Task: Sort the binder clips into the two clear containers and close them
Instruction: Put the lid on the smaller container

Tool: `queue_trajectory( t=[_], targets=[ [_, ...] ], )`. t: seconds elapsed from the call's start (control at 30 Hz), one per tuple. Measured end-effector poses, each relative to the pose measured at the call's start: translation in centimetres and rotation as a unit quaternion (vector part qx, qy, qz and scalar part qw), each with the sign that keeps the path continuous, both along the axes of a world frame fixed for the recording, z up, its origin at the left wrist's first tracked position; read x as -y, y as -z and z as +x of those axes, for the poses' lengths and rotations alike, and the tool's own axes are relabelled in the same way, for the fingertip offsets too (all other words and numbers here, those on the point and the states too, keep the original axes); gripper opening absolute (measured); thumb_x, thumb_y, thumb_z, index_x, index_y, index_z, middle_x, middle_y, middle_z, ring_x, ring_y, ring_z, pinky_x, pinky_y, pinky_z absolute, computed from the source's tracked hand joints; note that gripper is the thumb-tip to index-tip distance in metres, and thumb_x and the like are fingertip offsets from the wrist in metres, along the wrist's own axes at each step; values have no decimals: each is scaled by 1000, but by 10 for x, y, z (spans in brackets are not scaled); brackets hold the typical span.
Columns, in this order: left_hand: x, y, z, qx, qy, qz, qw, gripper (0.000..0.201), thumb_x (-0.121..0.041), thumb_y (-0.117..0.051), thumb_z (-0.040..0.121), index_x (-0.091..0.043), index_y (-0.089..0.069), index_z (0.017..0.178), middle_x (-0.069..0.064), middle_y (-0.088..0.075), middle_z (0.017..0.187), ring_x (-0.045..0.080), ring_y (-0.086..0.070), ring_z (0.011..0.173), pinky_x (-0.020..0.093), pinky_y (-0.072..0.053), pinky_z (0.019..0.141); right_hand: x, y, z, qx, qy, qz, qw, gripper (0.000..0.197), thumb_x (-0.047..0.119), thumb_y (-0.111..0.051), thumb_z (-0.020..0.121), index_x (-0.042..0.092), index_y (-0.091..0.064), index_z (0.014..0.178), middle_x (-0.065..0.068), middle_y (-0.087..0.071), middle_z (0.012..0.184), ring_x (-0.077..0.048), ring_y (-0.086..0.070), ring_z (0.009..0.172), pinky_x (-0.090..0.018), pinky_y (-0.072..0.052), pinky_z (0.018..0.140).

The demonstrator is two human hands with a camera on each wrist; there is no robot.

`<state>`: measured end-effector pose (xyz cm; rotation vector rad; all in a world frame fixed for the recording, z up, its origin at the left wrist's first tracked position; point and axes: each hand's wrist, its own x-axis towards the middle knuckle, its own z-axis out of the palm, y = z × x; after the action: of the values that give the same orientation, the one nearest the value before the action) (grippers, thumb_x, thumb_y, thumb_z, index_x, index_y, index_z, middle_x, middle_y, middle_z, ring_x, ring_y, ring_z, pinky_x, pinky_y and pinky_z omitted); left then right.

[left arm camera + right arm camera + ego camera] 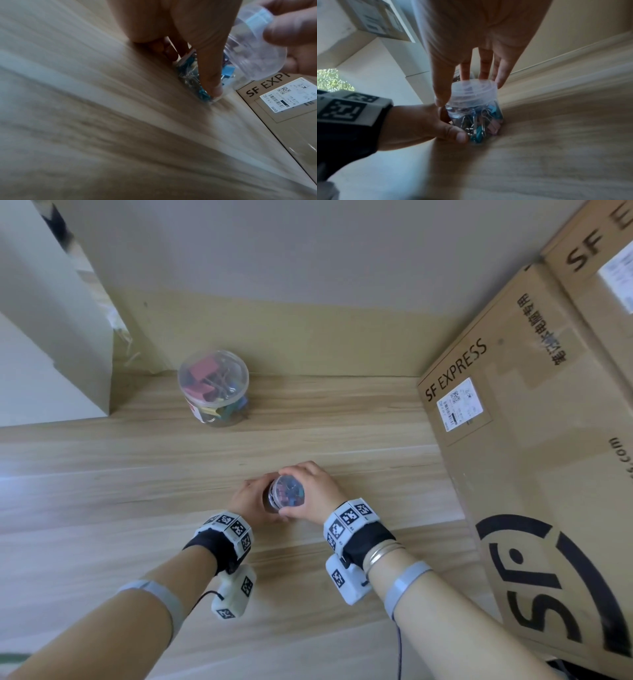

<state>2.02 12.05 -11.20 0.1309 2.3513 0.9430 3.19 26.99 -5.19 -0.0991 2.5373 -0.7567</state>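
Right wrist view: left grip (419, 125) clasps small jar (476, 119) body, right grip (471, 54) pinches lid (476, 92). Light, slick, rigid plastic w/ loose clips; best held low on body, lid by rim.

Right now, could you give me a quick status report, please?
Left hand grips small jar; right hand grips its lid. Large container closed. Nothing in the way.

The place looks like a home or small office used for storage or parcels. A pale wood-grain tabletop (102, 508) runs under both hands up to a plain beige wall (308, 251). Just right of the right hand stands a large cardboard shipping carton (534, 460) printed "SF EXPRESS" with a courier label (460, 404); left of the hands rises white furniture (51, 337).
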Motion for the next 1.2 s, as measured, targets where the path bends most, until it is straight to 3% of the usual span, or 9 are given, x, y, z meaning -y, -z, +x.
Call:
queue_trajectory(
  t=[0.3,0.47,0.53,0.63,0.7,0.77,0.87,1.07,1.2],
  targets=[
    [2,1,1,-7,-18,10,1000,84,-29,-84,56,-20,-44,129,5,-58,126,29,-44,121,41,-41,101,13,-6,-7,-12,-102,78,992,75,35,-77,71,18,-44,136,-7,-46,131,-24,-49,119,-33,-42,101],
    [0,3,3,-5,-21,-12,1000,77,-30,-80,61,-27,-42,128,4,-60,122,26,-43,119,39,-41,97,33,-6,-3,-43,-77,241,966,68,57,-59,79,6,-41,121,-13,-53,114,-29,-62,94,-32,-43,66],
    [-2,0,3,-5,-14,-27,1000,74,-31,-78,62,-27,-42,127,3,-60,122,26,-43,120,38,-41,96,39,-4,-6,-49,-47,265,962,68,62,-53,80,5,-42,116,-13,-58,108,-28,-63,90,-30,-39,63],
    [-1,-2,3,-3,-8,-26,1000,80,-32,-82,59,-26,-42,128,4,-59,123,26,-43,122,40,-41,98,35,-7,-12,-45,-33,265,963,69,66,-50,79,9,-42,116,-12,-62,105,-30,-63,92,-32,-39,64],
    [0,-3,2,3,-9,-22,1000,81,-30,-83,59,-24,-42,129,5,-58,124,27,-44,122,39,-41,98,28,-8,-10,-32,-50,224,973,73,66,-54,77,14,-40,125,-12,-54,115,-32,-59,97,-34,-43,71],
    [-1,-3,1,4,-12,-23,1000,75,-24,-79,64,-22,-41,129,8,-58,124,28,-45,121,38,-40,99,24,-7,-6,-12,-92,187,978,75,59,-63,75,18,-36,131,-12,-43,123,-33,-54,103,-39,-47,82],
    [-2,-3,3,-11,-24,-24,999,69,-22,-74,65,-23,-43,126,8,-60,121,27,-47,119,38,-42,98,21,-1,-3,-16,-115,186,976,71,44,-70,73,17,-37,130,-13,-38,123,-34,-51,105,-41,-50,84],
    [-4,-8,-2,-17,-5,-30,999,53,-18,-64,73,-22,-45,123,9,-62,116,29,-51,113,37,-45,93,26,5,1,-66,-80,202,974,66,47,-64,76,14,-41,128,-11,-39,125,-32,-54,101,-37,-47,77],
    [-4,-11,-7,-8,-29,-3,1000,64,-21,-73,69,-21,-44,127,8,-62,119,28,-54,113,36,-44,93,12,9,0,-11,40,36,998,75,45,-67,78,21,-33,140,-9,-36,134,-27,-47,117,-33,-41,97]
  ],
)
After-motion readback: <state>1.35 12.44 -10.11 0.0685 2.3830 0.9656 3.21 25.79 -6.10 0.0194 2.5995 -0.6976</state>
